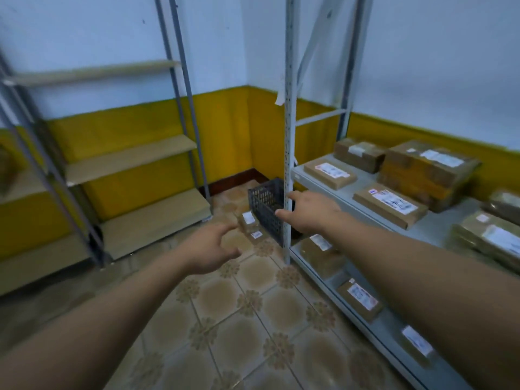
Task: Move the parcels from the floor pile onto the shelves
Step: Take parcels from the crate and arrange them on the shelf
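Two small brown parcels (249,225) with white labels lie on the tiled floor beside a dark plastic crate (267,209) in the corner. My left hand (209,250) stretches toward them, fingers loosely spread, holding nothing. Also empty, my right hand (308,213) reaches forward with fingers extended, close to the white shelf post (289,136). The grey metal shelves (427,230) on the right carry several labelled brown parcels on two levels, among them a large box (427,171).
Wooden shelves (132,161) on grey uprights stand against the yellow and white wall at the left, bare in view. Patterned floor tiles (253,319) stretch between the two racks. The crate stands against the white post at the aisle's far end.
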Motion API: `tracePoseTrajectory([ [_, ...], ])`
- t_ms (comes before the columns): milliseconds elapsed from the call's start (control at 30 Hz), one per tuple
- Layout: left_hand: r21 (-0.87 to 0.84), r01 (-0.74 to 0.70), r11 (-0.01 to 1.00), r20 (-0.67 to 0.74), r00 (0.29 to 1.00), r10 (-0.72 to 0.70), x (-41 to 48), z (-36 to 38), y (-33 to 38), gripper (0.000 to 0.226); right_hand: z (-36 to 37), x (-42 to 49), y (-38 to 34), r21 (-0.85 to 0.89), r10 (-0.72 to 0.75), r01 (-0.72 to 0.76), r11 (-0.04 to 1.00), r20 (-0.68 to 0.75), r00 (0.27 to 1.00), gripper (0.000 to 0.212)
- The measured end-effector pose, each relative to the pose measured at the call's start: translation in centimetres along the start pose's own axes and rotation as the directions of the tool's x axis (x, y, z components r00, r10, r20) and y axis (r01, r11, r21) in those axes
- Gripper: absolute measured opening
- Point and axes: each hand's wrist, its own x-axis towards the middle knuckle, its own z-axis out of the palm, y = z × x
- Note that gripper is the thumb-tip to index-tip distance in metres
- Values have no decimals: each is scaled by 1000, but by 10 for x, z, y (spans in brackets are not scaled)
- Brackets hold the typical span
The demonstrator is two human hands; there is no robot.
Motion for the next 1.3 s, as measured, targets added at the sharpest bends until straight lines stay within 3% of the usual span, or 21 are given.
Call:
tracePoseTrajectory([
  [200, -16, 5, 1000, -25, 1000, -6, 57, -25, -44, 69, 0, 85, -32, 3, -24, 24, 1000, -34, 999, 72],
  [433, -5, 27, 1000, 15, 1000, -27, 189, -49, -82, 68, 17, 223, -36, 46, -51, 52, 998, -13, 999, 65],
  [767, -68, 125, 990, 129, 985, -115, 368, -81, -193, 69, 42, 418, -69, 60, -8, -5, 998, 215, 976, 71],
  [1033, -69, 77, 995, 300, 952, -53, 551, -89, -308, 68, 100, 580, -105, 137, 188, -227, 964, 252, 949, 72],
  [1300, -33, 4, 999, 538, 843, 15, 709, -104, -376, 78, 137, 678, -109, 216, 383, -472, 855, 352, 854, 66],
])
